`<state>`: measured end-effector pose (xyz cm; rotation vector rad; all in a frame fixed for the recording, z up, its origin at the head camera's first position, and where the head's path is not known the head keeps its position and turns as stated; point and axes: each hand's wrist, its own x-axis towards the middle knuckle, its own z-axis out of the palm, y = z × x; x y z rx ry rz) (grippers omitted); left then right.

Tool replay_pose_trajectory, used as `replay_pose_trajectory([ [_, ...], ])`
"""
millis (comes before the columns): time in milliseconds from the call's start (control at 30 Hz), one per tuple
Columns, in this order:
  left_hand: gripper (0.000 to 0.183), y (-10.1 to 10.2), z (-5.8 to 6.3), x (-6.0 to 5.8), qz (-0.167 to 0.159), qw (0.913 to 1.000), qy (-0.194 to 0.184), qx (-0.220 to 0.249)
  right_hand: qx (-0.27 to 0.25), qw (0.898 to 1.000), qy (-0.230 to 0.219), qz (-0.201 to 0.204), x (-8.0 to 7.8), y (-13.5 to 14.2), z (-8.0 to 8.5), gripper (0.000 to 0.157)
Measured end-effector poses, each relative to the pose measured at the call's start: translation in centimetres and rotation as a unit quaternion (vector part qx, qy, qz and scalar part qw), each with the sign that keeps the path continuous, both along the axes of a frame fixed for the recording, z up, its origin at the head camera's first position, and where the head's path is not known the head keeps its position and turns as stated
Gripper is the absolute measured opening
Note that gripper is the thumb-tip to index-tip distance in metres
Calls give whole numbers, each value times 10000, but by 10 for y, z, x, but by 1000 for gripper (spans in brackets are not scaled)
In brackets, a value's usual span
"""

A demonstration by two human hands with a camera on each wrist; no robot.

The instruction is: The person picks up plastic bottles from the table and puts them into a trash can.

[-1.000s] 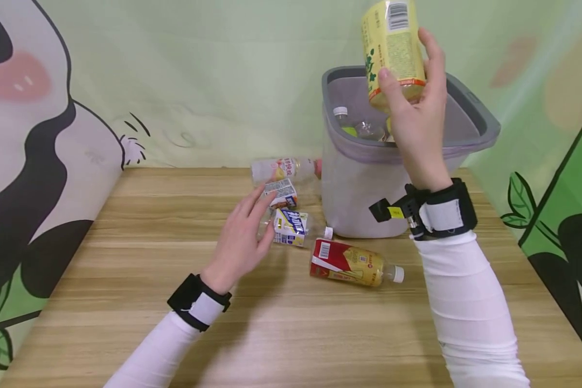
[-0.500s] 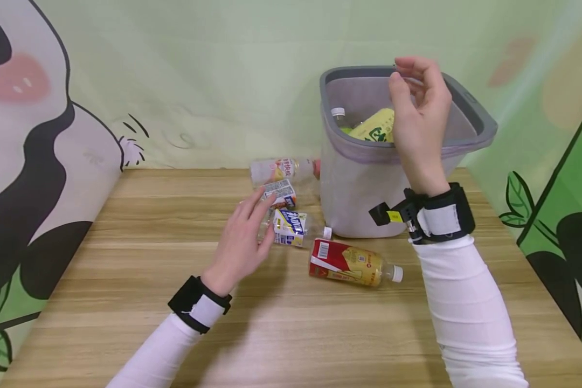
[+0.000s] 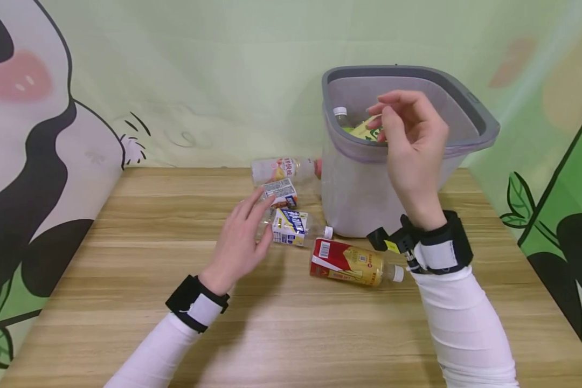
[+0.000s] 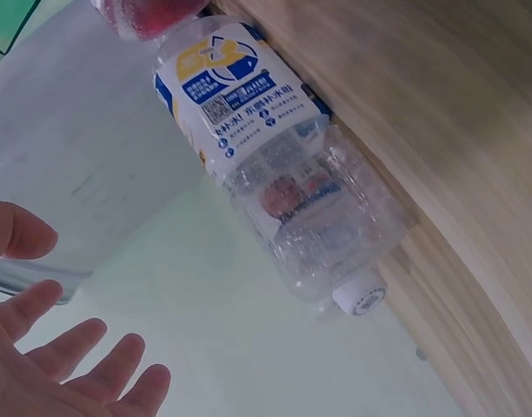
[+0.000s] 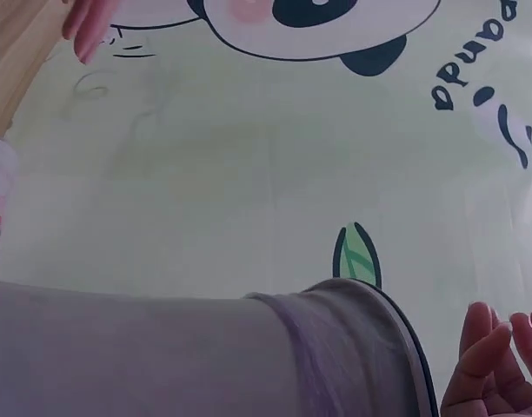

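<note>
My right hand (image 3: 414,151), holding nothing, hovers at the front rim of the grey bin (image 3: 364,188) with its fingers loosely curled. Inside the bin lie a yellow-labelled bottle (image 3: 367,131) and a white-capped bottle (image 3: 340,116). My left hand (image 3: 240,240) is over the left ends of the bottles on the table, fingers extended and holding nothing. Nearest it are a clear bottle with a blue-and-white label (image 3: 291,227) and another clear bottle with a printed label (image 3: 280,192). In the left wrist view the fingers (image 4: 70,352) are apart from a bottle (image 4: 240,95).
A pink-capped bottle (image 3: 283,170) lies at the back of the wooden table (image 3: 296,334), left of the bin. Closer to me, a red-and-yellow-labelled bottle (image 3: 347,262) lies on its side in front of the bin. A printed panda backdrop (image 3: 199,81) stands behind.
My right hand has let go of the yellow-labelled bottle, which dropped into the bin. That hand has since come lower and nearer. My left hand is almost still.
</note>
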<state>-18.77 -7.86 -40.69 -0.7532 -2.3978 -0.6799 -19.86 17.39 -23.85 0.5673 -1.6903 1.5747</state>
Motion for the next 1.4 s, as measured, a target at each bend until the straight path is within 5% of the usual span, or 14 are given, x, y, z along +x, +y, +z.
replay_pose_trajectory([
  [267, 47, -6, -1, -4, 84, 9995, 38, -318, 535, 9969, 131, 569, 18, -10, -34, 16],
  [633, 44, -12, -12, -11, 25, 9955, -224, -918, 904, 9859, -1113, 859, 28, -12, -94, 14],
  [867, 44, -12, -16, -12, -21, 9925, -325, -1178, 1505, 9692, -1762, 830, 31, -8, -112, 13],
  [1100, 49, -3, -22, -6, -237, 9855, -372, -1636, 2877, 9374, -1820, 737, 30, 2, -121, 16],
  [1400, 50, 16, -25, 7, -531, 9801, -312, -1887, 4452, 8767, -1669, 736, 35, 20, -132, 34],
])
